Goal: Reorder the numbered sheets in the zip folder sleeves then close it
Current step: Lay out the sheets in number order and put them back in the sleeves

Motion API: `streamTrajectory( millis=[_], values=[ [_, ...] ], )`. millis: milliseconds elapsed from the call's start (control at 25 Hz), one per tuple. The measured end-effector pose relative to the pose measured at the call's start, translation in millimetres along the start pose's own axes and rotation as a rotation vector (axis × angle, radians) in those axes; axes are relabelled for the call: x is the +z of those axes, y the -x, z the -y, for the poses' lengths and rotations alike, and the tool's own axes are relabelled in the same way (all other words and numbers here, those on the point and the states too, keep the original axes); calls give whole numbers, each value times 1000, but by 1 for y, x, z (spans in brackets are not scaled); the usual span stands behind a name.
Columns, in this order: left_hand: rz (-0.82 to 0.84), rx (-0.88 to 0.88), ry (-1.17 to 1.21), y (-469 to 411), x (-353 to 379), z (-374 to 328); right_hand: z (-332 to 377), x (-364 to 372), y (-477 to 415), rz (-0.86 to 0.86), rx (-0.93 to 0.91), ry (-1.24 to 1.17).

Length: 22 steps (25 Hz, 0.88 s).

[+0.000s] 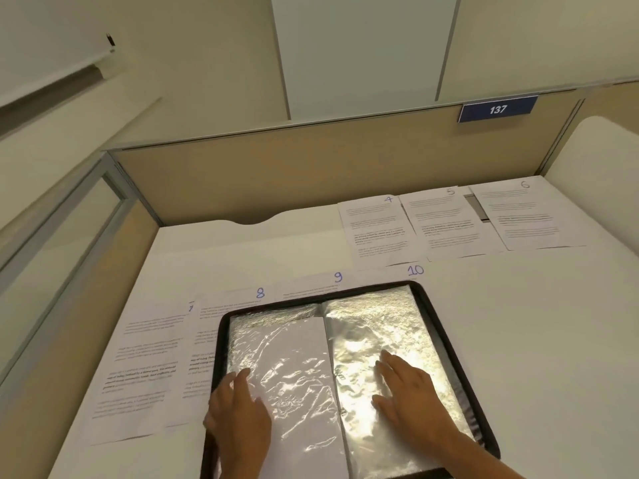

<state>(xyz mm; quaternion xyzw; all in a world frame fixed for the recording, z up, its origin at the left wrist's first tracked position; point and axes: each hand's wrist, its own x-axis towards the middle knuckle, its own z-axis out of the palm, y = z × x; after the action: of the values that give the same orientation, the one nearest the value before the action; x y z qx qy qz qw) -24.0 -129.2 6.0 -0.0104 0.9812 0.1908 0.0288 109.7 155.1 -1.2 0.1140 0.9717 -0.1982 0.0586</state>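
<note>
on the worktop close before us the folder lies open, spine pointing away. our left hand and right hand each rest flat on a sleeve, fingers straight, holding nothing. sheets 7 to 10 peek out left and behind, nearer the left; sheets 4 to 6 lie far right.

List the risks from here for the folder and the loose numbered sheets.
1. The open zip folder lies on sheet 8, sheet 9 and sheet 10; shifting it may drag or crease them.
2. Glare on the left sleeve and right sleeve hides what they hold, so a number could be misread.
3. Sheet 7 is partly under sheet 8 beside the left hand; a sweep might scatter them.
</note>
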Motion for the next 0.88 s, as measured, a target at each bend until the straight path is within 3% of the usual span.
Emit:
streamTrajectory(
  millis=[360,640,880],
  values=[
    [68,264,138,5,58,-175,-109,-57,-51,-29,12,-31],
    [153,409,120,-48,83,-269,-133,-96,-124,-46,18,-28],
    [197,316,198,-130,92,-314,-142,-103,-201,-51,65,-21]
  ],
)
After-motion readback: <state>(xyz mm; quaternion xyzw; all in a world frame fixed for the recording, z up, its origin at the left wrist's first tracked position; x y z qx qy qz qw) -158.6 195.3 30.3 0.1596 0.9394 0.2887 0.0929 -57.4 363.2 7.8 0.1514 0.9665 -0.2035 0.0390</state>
